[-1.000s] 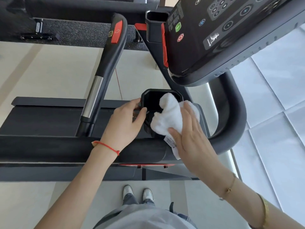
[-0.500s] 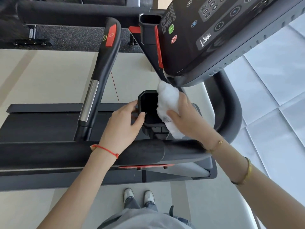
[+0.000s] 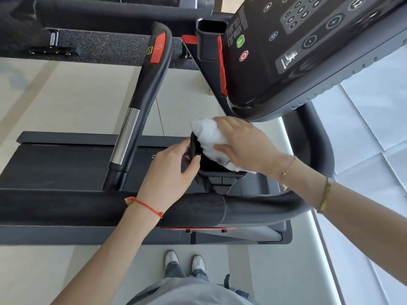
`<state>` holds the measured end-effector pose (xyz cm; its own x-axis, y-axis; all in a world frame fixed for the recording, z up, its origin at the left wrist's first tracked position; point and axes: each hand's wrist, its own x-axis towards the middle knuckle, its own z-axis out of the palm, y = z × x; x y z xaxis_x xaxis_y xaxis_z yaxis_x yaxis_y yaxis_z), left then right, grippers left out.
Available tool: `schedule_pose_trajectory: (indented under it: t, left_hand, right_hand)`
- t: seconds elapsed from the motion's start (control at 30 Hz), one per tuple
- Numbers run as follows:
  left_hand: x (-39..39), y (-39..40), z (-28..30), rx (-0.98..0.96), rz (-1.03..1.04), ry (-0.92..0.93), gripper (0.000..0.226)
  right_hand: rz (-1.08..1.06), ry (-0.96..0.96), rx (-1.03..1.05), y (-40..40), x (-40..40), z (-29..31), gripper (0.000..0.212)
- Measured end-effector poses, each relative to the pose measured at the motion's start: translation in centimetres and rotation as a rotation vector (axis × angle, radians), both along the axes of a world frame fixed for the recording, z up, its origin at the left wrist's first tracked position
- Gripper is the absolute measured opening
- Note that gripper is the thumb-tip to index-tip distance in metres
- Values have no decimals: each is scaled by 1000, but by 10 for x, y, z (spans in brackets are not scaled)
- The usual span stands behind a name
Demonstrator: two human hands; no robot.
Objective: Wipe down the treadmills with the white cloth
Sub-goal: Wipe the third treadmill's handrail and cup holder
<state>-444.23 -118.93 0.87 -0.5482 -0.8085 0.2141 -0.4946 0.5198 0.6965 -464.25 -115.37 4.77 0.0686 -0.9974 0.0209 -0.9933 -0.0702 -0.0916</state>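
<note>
While the left hand (image 3: 174, 170) curls its fingers and thumb around the near left rim of the black cup holder (image 3: 211, 166), the right hand (image 3: 244, 146) grips the white cloth (image 3: 208, 137) with its fingers bent over it. Bunched up, the cloth sits on the far right rim of the cup holder, and part of it hangs down inside. Just past the cloth is the bottom edge of the treadmill's console (image 3: 308, 51), which has a green button and a red button. A black handrail (image 3: 110, 208) runs across under both arms. A red string goes around the left wrist, and gold bracelets go around the right wrist.
</note>
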Motion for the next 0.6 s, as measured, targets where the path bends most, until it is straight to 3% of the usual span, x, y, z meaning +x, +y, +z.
schedule_pose_trajectory:
  t: [0.1, 0.27, 0.6]
  left_hand:
    - [0, 0, 0, 7, 8, 4, 36]
    - [1, 1, 0, 33, 26, 14, 40]
    - [1, 1, 4, 46, 10, 28, 34]
  right_hand:
    - [83, 82, 42, -24, 4, 2, 51]
    - [82, 46, 64, -23, 0, 2, 47]
    - [29, -8, 59, 13, -8, 1, 66]
